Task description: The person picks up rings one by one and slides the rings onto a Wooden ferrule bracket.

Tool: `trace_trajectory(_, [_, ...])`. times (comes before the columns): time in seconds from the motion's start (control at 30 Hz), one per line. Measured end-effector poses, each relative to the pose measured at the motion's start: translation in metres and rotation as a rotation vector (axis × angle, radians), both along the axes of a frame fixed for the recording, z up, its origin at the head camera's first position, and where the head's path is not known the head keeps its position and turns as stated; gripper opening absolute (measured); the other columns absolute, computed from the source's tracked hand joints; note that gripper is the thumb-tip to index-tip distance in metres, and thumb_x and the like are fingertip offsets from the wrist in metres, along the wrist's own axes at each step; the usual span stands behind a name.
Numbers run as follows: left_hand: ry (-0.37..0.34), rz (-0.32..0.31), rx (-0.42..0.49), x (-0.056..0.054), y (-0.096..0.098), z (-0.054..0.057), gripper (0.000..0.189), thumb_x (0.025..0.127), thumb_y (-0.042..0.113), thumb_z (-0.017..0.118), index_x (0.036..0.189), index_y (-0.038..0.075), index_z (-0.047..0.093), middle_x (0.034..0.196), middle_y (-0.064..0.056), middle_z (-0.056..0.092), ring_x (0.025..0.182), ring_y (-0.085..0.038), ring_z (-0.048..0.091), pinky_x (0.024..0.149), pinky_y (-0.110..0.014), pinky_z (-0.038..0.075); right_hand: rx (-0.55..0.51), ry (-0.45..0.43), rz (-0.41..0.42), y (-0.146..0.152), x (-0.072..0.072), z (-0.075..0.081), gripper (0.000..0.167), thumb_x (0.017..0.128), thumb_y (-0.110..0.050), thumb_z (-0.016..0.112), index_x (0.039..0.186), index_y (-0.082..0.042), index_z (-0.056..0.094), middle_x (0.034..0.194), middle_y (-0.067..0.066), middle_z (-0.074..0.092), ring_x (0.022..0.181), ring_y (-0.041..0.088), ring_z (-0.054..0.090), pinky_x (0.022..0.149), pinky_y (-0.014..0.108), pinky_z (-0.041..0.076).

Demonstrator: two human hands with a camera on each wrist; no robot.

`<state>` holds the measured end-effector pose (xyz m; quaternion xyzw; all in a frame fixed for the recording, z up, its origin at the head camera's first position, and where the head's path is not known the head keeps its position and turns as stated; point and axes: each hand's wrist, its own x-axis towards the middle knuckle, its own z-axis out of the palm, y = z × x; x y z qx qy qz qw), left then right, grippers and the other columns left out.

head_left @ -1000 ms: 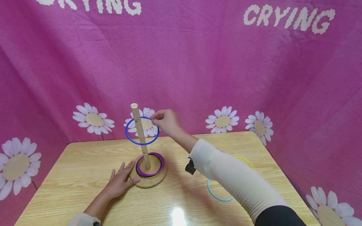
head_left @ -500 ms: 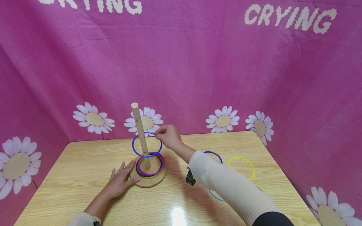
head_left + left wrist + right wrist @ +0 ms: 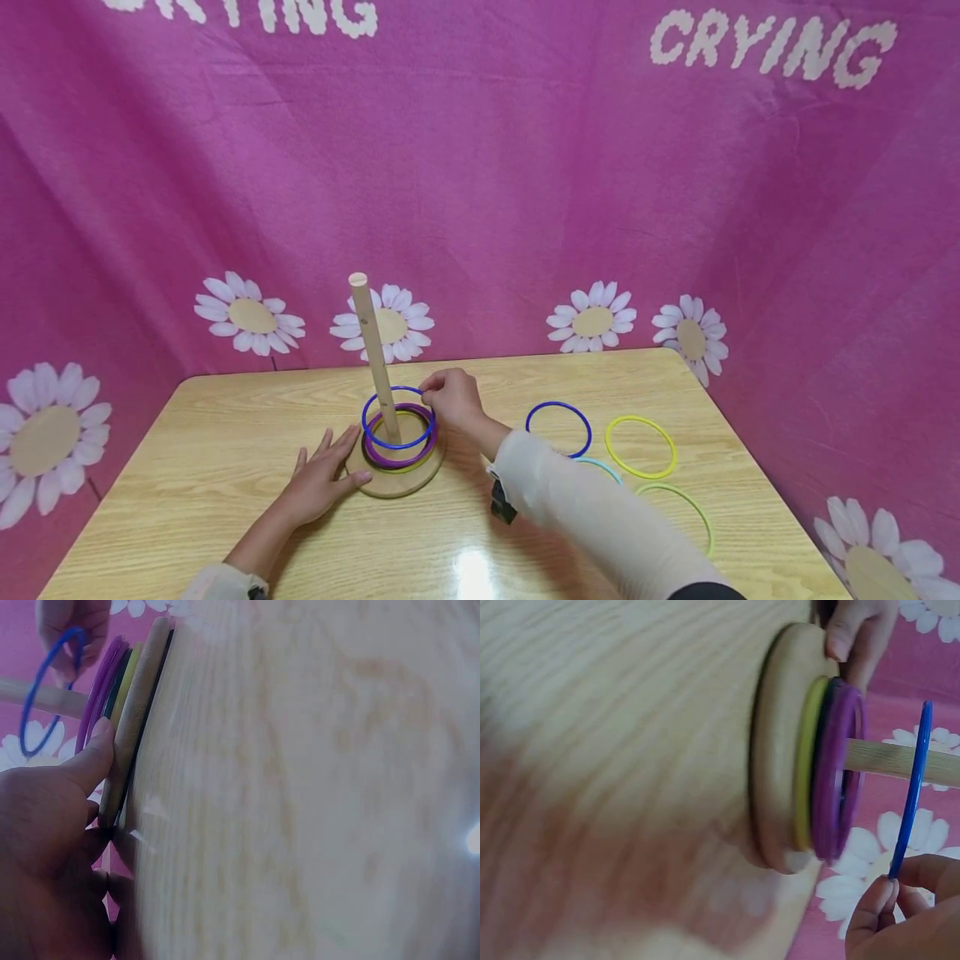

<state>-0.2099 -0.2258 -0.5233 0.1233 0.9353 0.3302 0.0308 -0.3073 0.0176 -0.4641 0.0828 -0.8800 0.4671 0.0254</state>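
My right hand (image 3: 455, 402) pinches a thin blue ring (image 3: 911, 802) at its edge between thumb and fingertips. The ring encircles the wooden post (image 3: 371, 333) low down, a short gap above the stacked rings. On the round wooden base (image 3: 405, 488) lie a yellow ring (image 3: 807, 765), a dark ring (image 3: 822, 727) and purple ringing (image 3: 829, 780) on top, all around the post. My left hand (image 3: 318, 483) rests against the left side of the base, its fingers spread and its thumb touching the rim near the rings.
To the right on the wooden table (image 3: 225, 433) lie a dark blue ring (image 3: 528, 423), a yellow ring (image 3: 637, 418), a light blue ring (image 3: 604, 467) and a light green ring (image 3: 667, 486). My right sleeve partly covers some. A pink daisy-print cloth (image 3: 480, 208) hangs behind.
My right hand has brought the blue ring down along the post, from its upper part to just over the stack. More rings at right show from behind the sleeve. My left hand stays put.
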Motion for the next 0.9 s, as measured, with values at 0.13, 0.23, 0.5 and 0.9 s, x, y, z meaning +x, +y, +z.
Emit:
trace_trajectory(0.13, [-0.004, 0.003, 0.005, 0.000, 0.000, 0.001, 0.085, 0.098, 0.046, 0.068, 0.163, 0.007, 0.029, 0.168, -0.015, 0.026, 0.154, -0.052, 0.006, 0.114, -0.078, -0.009, -0.003, -0.014, -0.010, 0.000, 0.003, -0.009, 0.010, 0.082, 0.002, 0.075, 0.083, -0.007, 0.080, 0.075, 0.000, 0.073, 0.067, 0.007, 0.052, 0.062, 0.020, 0.046])
trace_trajectory(0.23, [-0.006, 0.003, 0.005, 0.000, 0.000, 0.001, 0.086, 0.098, 0.045, 0.068, 0.163, 0.007, 0.028, 0.168, -0.016, 0.026, 0.155, -0.052, 0.006, 0.114, -0.078, -0.010, -0.007, -0.023, -0.006, 0.000, 0.005, -0.016, 0.010, 0.082, 0.002, 0.075, 0.082, -0.006, 0.080, 0.072, -0.001, 0.072, 0.060, 0.006, 0.052, 0.053, 0.018, 0.045])
trace_trajectory(0.5, [-0.017, 0.001, 0.008, 0.000, 0.000, 0.001, 0.086, 0.098, 0.046, 0.068, 0.162, 0.005, 0.028, 0.168, -0.016, 0.026, 0.154, -0.052, 0.006, 0.114, -0.078, -0.010, -0.006, -0.023, -0.023, -0.001, 0.006, -0.024, 0.009, 0.081, 0.002, 0.076, 0.082, -0.006, 0.080, 0.075, 0.000, 0.073, 0.064, 0.007, 0.053, 0.053, 0.018, 0.044])
trace_trajectory(0.9, [-0.001, 0.012, 0.018, 0.001, 0.001, 0.001, 0.086, 0.097, 0.043, 0.070, 0.162, 0.004, 0.029, 0.167, -0.017, 0.027, 0.154, -0.052, 0.007, 0.115, -0.077, -0.009, 0.026, -0.014, -0.043, 0.000, 0.008, -0.027, 0.008, 0.080, 0.000, 0.077, 0.082, -0.007, 0.081, 0.075, 0.001, 0.075, 0.068, 0.006, 0.054, 0.065, 0.021, 0.047])
